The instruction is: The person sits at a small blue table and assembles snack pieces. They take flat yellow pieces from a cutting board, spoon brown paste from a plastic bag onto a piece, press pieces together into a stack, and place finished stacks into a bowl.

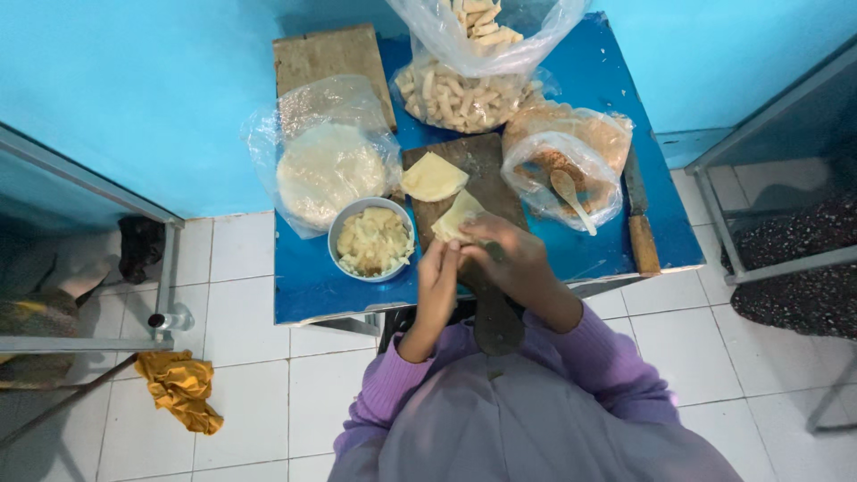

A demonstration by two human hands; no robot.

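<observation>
Both my hands work on a pale yellow dough wrapper (457,217) at the near end of a dark wooden board (482,165). My left hand (437,277) presses the wrapper's near edge, and my right hand (513,259) closes over it from the right. A second folded wrapper (433,177) lies further up the board. Just left of my hands stands a round bowl (343,229) of yellowish mashed filling (373,241).
The small blue table (308,277) also carries a plastic bag of flat round wrappers (328,170), a bag of finished rolls (460,94), a bag of brown crumbs with a wooden spoon (571,196), another wooden board (326,55) and a knife (641,223). A yellow cloth (183,388) lies on the tiled floor.
</observation>
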